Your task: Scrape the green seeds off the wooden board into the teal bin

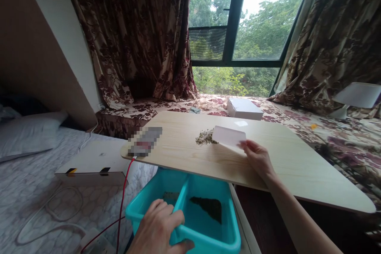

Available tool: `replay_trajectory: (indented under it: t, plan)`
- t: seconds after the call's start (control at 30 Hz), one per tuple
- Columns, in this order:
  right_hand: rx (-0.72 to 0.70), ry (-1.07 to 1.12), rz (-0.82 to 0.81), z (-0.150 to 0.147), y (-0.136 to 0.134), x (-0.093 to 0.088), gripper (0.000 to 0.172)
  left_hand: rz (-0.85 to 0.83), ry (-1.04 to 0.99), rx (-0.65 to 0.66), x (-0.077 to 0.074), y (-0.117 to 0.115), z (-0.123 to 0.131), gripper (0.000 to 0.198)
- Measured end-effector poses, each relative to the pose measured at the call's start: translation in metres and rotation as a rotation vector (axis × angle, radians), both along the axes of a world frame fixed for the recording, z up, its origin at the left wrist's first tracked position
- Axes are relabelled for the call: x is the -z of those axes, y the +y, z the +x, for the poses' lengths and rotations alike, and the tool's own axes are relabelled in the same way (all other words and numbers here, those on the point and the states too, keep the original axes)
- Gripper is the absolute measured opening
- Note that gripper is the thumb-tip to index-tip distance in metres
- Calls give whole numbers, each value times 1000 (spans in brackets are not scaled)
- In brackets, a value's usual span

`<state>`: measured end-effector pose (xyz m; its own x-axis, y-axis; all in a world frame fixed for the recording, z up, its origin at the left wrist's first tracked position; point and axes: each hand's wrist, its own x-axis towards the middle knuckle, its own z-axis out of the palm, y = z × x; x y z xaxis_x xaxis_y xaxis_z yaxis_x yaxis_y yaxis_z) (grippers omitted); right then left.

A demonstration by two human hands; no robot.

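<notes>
My right hand (pixel 257 158) pinches a white card (pixel 228 135) by its near corner, with the card's edge against a small pile of dark green grains (pixel 205 139) on the light wooden tabletop (pixel 184 154). My left hand (pixel 159 230) is closed over the rim of a turquoise plastic bin (pixel 229 240) held just below the table's near edge. A dark patch of the same grains (pixel 210 207) lies in the bin's bottom.
A blurred-out flat object (pixel 145 141) with a red cable (pixel 122 194) lies on the table's left end. A white box (pixel 244 108) sits on the floral window seat behind. A white carton (pixel 93 162) and white cords rest on the bed at left. A lamp (pixel 355 97) stands at right.
</notes>
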<state>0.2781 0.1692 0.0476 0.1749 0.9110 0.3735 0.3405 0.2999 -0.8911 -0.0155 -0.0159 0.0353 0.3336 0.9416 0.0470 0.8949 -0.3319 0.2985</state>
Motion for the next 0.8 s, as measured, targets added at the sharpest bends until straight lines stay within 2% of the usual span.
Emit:
replay_trajectory:
  t: [0.17,0.37,0.57,0.8]
  plan:
    - [-19,-18,-7,3,-14,-2,27,51,-27,-17,2,0,2,27]
    - [114,6,-25,8,-27,-5,29,24,-44,-14,1,-1,3,28]
    - [107,-7,-53,4,-32,-9,27,23,-12,3,0,-2,2,26]
    - [50,-28,-74,2,-37,-13,24,113,10,-7,8,-2,-3,26]
